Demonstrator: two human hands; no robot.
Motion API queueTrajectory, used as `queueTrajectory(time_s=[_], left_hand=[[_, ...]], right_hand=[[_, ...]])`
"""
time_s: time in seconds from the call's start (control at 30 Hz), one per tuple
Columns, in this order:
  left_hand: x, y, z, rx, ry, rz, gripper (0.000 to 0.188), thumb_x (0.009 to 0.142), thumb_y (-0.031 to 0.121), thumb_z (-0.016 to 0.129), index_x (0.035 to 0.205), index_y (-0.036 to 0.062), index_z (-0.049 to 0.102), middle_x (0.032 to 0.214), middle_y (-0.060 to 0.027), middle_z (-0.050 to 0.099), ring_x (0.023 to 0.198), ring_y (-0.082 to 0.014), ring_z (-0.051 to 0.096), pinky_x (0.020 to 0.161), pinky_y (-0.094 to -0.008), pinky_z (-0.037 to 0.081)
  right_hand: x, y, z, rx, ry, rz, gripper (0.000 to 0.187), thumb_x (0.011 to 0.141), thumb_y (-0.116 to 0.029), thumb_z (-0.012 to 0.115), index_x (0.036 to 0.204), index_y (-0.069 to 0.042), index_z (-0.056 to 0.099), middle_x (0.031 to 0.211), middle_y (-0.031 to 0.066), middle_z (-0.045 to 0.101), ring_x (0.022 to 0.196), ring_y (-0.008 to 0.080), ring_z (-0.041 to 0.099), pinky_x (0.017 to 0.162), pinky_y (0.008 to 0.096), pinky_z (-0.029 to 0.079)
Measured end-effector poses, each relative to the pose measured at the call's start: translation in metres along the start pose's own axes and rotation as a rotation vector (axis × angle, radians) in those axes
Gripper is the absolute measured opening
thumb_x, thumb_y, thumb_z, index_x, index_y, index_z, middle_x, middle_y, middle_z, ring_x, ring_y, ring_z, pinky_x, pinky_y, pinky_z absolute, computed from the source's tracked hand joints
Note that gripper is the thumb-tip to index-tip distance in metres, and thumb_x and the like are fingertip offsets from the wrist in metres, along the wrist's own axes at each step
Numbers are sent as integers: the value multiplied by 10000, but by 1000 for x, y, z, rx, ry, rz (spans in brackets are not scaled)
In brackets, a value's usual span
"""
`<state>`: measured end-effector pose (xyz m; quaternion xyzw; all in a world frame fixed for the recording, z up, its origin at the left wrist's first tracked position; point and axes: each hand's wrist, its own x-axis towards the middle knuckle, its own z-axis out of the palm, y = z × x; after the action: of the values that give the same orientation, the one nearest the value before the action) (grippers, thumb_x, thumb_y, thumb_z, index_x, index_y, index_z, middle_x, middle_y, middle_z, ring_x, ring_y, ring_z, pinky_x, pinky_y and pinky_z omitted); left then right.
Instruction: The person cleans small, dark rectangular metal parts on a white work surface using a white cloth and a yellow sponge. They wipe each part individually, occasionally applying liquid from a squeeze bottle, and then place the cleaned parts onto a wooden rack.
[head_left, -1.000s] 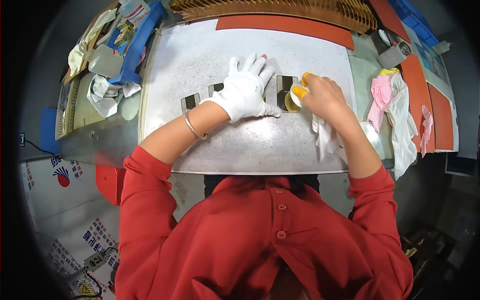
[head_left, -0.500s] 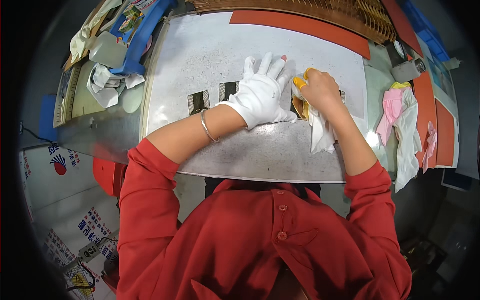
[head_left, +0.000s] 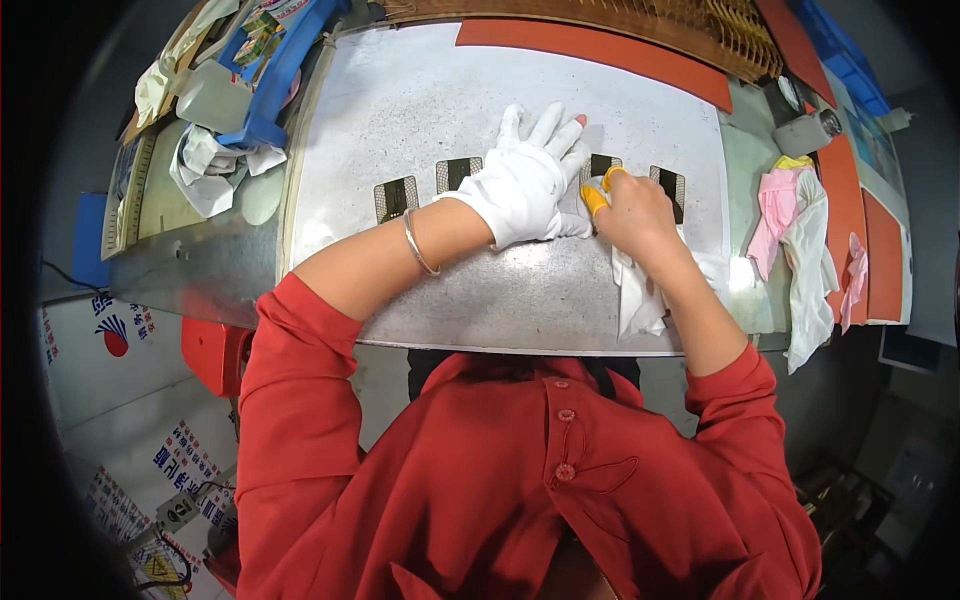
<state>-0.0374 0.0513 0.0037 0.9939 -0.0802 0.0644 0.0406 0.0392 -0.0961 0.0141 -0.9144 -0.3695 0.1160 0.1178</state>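
"Examining the dark patterned card (head_left: 603, 163) first: position and handling?"

"Flat on the tabletop (head_left: 480, 305), at eleven o'clock from the right hand (head_left: 637, 208), near portion hidden. Judged by appearance: thin, light, fairly stiff, probably slick enough to skid and easily scratched. Recommended hold: by the two long edges, with fingertips kept off the face."

"Condition of the hands?"

"Right: fingers curled around a white cloth (head_left: 638, 295), its loose end trailing toward six o'clock; two digits wear yellow finger covers (head_left: 594, 198). Left hand (head_left: 525, 190), gloved, between eight and nine o'clock from the card: palm down, fingers spread, nothing seen in its grasp. Whether its thumb touches the card, I cannot tell."

"Surroundings?"

"From the right hand, a second card (head_left: 668, 190) at two o'clock. From the left hand, a third card (head_left: 458, 174) toward ten and a fourth card (head_left: 396, 199) at nine. Farther out, an orange strip (head_left: 600, 55) at twelve from the first card; a pink cloth (head_left: 777, 205) at three from the right hand."
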Motion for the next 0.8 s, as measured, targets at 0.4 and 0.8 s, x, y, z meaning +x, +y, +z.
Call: queueTrajectory(time_s=[0.4, 0.8], left_hand=[[2, 2, -16, -14, -135, 21, 1135, 454, 745, 624, 1278, 2, 381, 1386, -200, 262, 1309, -353, 185, 1020, -545, 159], [2, -6, -24, -54, -230, 11, 1126, 459, 679, 671, 1310, 20, 341, 1392, -229, 228, 1312, -363, 161, 1049, -489, 161]], right_hand=[[-36, -4, 6, 25, -23, 10, 217, 734, -167, 598, 757, 46, 572, 703, 252, 596, 691, 396, 600, 650, 457, 471], [-63, -5, 5, 34, -94, -8, 217, 746, -176, 581, 779, 38, 570, 704, 255, 594, 709, 399, 596, 659, 469, 460]])
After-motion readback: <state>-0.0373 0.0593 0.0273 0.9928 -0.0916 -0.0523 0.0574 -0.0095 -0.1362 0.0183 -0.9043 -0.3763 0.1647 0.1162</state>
